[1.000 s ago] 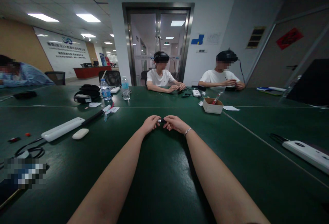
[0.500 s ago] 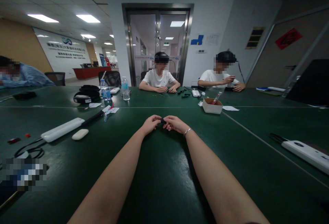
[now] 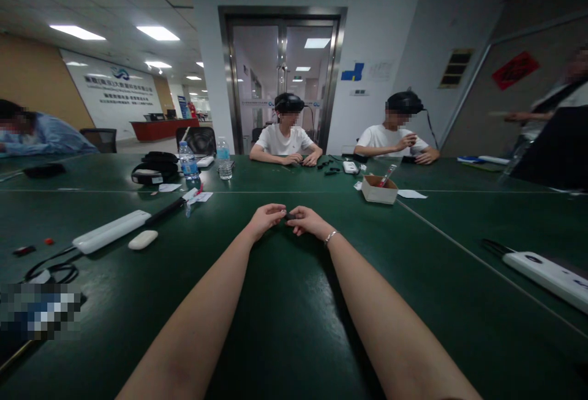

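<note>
Both of my hands meet above the dark green table [image 3: 285, 302], fingertips nearly touching. Between them is a small black object [image 3: 290, 216], too small to name. My right hand [image 3: 310, 222], with a silver bracelet [image 3: 329, 237] at the wrist, pinches this object. My left hand [image 3: 267, 219] has its thumb and fingers pinched together at the object's left side; whether something tiny is in them I cannot make out.
To the left lie a white power strip [image 3: 113, 231], a white oval case [image 3: 143, 240] and cables. Ahead stand two water bottles [image 3: 224, 158] and a small box [image 3: 379, 190]. Another power strip [image 3: 546, 274] lies right. Two people in headsets [image 3: 289, 143] sit opposite.
My left hand has shifted slightly left, and the black object shows more at my right fingertips. A person has come into view at the far right, by the door.
</note>
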A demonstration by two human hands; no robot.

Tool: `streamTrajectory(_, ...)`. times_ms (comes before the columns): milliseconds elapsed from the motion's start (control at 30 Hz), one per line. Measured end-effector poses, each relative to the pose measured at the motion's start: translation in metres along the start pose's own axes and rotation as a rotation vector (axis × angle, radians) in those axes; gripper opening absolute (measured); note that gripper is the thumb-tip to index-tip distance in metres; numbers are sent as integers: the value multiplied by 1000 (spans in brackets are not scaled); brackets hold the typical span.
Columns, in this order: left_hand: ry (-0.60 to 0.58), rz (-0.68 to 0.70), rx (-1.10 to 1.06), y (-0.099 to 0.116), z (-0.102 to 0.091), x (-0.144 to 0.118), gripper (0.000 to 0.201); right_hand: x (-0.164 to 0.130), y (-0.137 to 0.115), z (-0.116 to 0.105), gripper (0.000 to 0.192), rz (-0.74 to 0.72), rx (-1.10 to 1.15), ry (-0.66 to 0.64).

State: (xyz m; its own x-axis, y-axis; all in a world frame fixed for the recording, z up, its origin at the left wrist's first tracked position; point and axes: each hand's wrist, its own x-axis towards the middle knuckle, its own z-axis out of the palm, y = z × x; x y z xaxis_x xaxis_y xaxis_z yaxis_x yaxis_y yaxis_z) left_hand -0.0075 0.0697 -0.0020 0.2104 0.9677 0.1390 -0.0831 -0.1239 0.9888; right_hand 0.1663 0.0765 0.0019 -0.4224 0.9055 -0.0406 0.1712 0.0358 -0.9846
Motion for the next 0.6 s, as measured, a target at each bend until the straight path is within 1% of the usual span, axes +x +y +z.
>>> streamTrajectory(67, -39, 3, 17, 1, 2, -2, 41, 1, 5, 8, 28, -68, -161, 119)
streamTrajectory(167, -75, 34, 77, 3, 10, -4, 39, 0, 6, 21, 32, -144, -499, 308)
streamTrajectory(200, -69, 43, 96, 4, 13, -6, 37, -2, 4, 24, 33, -142, -600, 338)
streamTrajectory(233, -62, 46, 120, 5, 15, -8, 36, -5, 0, 26, 33, -133, -682, 342)
streamTrajectory(267, -66, 42, 153, 8, 16, -11, 35, -11, -5, 28, 33, -126, -745, 317)
streamTrajectory(333, -122, 6, 246, 14, 13, -23, 35, -29, -19, 26, 31, -143, -844, 188)
streamTrajectory(400, -217, -49, 347, 25, 1, -44, 36, -59, -36, 19, 24, -185, -943, 13)
streamTrajectory(433, -237, -78, 384, 32, -7, -59, 36, -77, -45, 13, 20, -182, -992, -43)
streamTrajectory(467, -252, -120, 414, 40, -17, -75, 36, -97, -53, 5, 19, -162, -1034, -83)
streamTrajectory(500, -268, -174, 433, 50, -29, -93, 35, -119, -61, -7, 20, -125, -1070, -92)
streamTrajectory(567, -305, -284, 464, 70, -54, -131, 33, -163, -72, -38, 23, -62, -1086, -64)
streamTrajectory(600, -298, -337, 483, 80, -68, -150, 32, -185, -76, -58, 25, -25, -1071, -35)
